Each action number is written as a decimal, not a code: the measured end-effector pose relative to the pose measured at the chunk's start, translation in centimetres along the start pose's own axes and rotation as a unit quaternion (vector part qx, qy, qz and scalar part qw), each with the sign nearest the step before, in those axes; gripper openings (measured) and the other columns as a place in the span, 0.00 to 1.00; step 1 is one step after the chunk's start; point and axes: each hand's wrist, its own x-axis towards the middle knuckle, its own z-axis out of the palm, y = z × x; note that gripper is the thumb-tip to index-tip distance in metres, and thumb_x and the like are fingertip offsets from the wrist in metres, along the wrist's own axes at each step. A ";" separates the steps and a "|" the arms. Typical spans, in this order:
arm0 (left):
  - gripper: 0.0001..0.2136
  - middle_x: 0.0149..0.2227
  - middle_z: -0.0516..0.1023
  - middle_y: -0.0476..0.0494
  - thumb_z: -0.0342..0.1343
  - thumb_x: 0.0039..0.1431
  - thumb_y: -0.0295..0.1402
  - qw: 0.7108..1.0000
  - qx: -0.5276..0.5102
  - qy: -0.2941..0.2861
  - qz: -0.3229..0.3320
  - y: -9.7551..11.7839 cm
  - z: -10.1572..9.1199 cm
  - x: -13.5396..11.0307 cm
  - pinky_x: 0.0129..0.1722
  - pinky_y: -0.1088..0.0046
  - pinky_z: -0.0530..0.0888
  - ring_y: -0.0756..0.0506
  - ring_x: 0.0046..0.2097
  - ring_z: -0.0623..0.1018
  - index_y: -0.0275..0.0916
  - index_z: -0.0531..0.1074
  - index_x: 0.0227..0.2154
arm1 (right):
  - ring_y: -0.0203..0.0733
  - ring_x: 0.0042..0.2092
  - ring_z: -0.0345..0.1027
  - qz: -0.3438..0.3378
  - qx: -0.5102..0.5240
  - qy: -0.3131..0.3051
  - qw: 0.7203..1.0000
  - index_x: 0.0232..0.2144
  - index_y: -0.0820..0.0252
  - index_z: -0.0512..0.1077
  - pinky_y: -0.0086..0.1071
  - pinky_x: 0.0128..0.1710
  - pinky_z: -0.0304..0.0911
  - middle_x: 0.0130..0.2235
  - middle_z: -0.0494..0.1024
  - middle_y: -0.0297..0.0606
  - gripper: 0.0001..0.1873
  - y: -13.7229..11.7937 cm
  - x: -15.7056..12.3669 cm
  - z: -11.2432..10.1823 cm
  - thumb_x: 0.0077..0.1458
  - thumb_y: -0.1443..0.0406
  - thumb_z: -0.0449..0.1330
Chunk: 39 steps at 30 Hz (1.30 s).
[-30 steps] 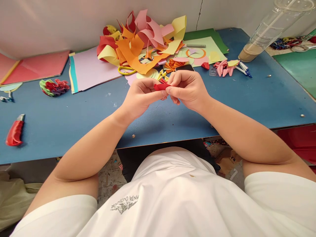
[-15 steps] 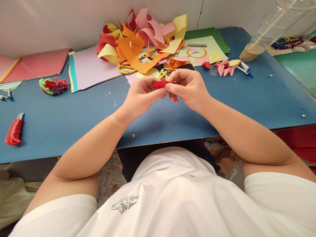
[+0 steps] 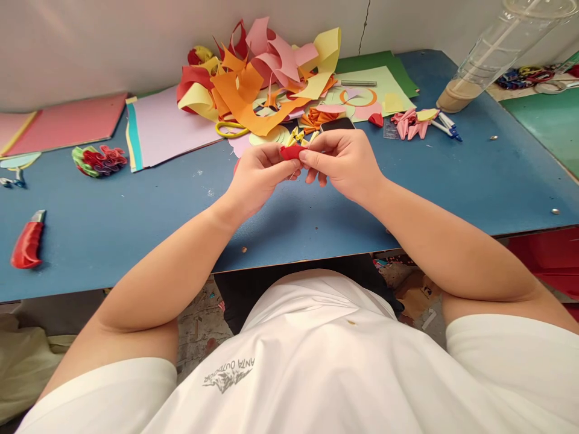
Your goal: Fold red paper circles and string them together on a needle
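Observation:
A small folded piece of red paper (image 3: 291, 152) is pinched between both hands above the blue table. My left hand (image 3: 259, 176) closes on its left end with thumb and fingers. My right hand (image 3: 346, 158) grips its right end between thumb and forefinger, the other fingers curled below. A thin pale strand, hard to make out, shows under the red paper. Just behind the hands lie yellow folded paper pieces (image 3: 296, 135), orange folded pieces (image 3: 319, 119) and a dark phone-like object (image 3: 338, 124), partly covered by my right hand.
Cut paper scraps (image 3: 246, 90) heap against the wall beside yellow-handled scissors (image 3: 231, 129). A red utility knife (image 3: 28, 244) lies far left, near curled paper pieces (image 3: 98, 160). Pink folded pieces (image 3: 410, 123), pens (image 3: 449, 125) and a tall plastic cup (image 3: 484, 63) stand at right.
Both hands keep their pinch on the red paper, with only slight finger shifts. The strand below shows less, and more of the dark phone-like object is visible behind my right hand.

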 end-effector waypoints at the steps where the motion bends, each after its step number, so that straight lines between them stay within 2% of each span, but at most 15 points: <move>1: 0.09 0.31 0.84 0.48 0.82 0.52 0.31 1.000 0.003 0.000 0.000 0.0 0.0 0.0 0.43 0.68 0.82 0.49 0.36 0.82 0.39 0.87 0.32 | 0.37 0.27 0.78 0.000 0.000 0.000 1.000 0.34 0.58 0.83 0.29 0.21 0.68 0.29 0.84 0.33 0.19 0.0 0.0 0.0 0.63 0.55 0.85; 6: 0.09 0.29 0.82 0.49 0.81 0.54 0.30 1.000 0.019 -0.003 0.010 0.0 0.0 0.1 0.38 0.70 0.78 0.51 0.33 0.78 0.40 0.85 0.28 | 0.38 0.28 0.79 0.006 -0.003 -0.011 1.000 0.34 0.58 0.84 0.30 0.22 0.69 0.30 0.85 0.35 0.21 0.1 0.0 -0.2 0.61 0.51 0.86; 12: 0.07 0.30 0.82 0.49 0.80 0.57 0.30 0.999 0.045 -0.004 0.021 0.2 -0.1 0.0 0.40 0.70 0.80 0.50 0.34 0.79 0.40 0.87 0.30 | 0.39 0.29 0.80 -0.001 -0.002 -0.005 1.000 0.33 0.57 0.84 0.30 0.21 0.68 0.30 0.85 0.35 0.23 -0.1 0.0 -0.2 0.58 0.50 0.88; 18: 0.08 0.30 0.83 0.48 0.82 0.54 0.31 0.997 0.058 -0.018 0.043 0.6 -0.2 0.0 0.40 0.68 0.82 0.48 0.35 0.81 0.40 0.87 0.30 | 0.38 0.27 0.77 -0.009 0.004 -0.007 1.000 0.31 0.57 0.82 0.31 0.22 0.68 0.26 0.81 0.32 0.29 -0.5 0.0 0.0 0.55 0.43 0.87; 23: 0.09 0.31 0.83 0.48 0.82 0.53 0.33 0.997 0.067 -0.014 0.036 0.4 -0.3 0.1 0.37 0.68 0.79 0.48 0.34 0.79 0.41 0.86 0.29 | 0.36 0.26 0.74 -0.037 -0.001 -0.011 0.999 0.31 0.57 0.81 0.32 0.22 0.67 0.30 0.83 0.34 0.32 0.0 0.0 0.1 0.54 0.39 0.87; 28: 0.09 0.31 0.83 0.49 0.81 0.54 0.32 0.997 0.067 -0.005 0.045 0.5 -0.2 0.0 0.37 0.69 0.77 0.49 0.35 0.78 0.40 0.85 0.28 | 0.34 0.25 0.69 -0.063 -0.011 -0.004 0.998 0.33 0.57 0.83 0.32 0.23 0.68 0.30 0.82 0.32 0.28 0.4 0.0 0.2 0.56 0.42 0.86; 33: 0.10 0.30 0.82 0.49 0.82 0.54 0.34 0.997 0.065 0.001 0.049 0.7 -0.1 0.0 0.39 0.68 0.80 0.48 0.35 0.80 0.41 0.86 0.27 | 0.36 0.27 0.72 -0.044 -0.035 -0.015 0.998 0.36 0.56 0.86 0.32 0.23 0.67 0.31 0.82 0.33 0.17 0.2 0.1 -0.2 0.60 0.51 0.83; 39: 0.12 0.31 0.81 0.47 0.84 0.52 0.34 0.996 0.084 0.004 0.034 0.7 -0.2 0.0 0.38 0.66 0.78 0.48 0.35 0.78 0.39 0.85 0.27 | 0.36 0.26 0.70 -0.032 -0.044 -0.010 0.998 0.35 0.55 0.85 0.33 0.24 0.68 0.30 0.81 0.32 0.17 0.1 0.1 -0.2 0.61 0.52 0.83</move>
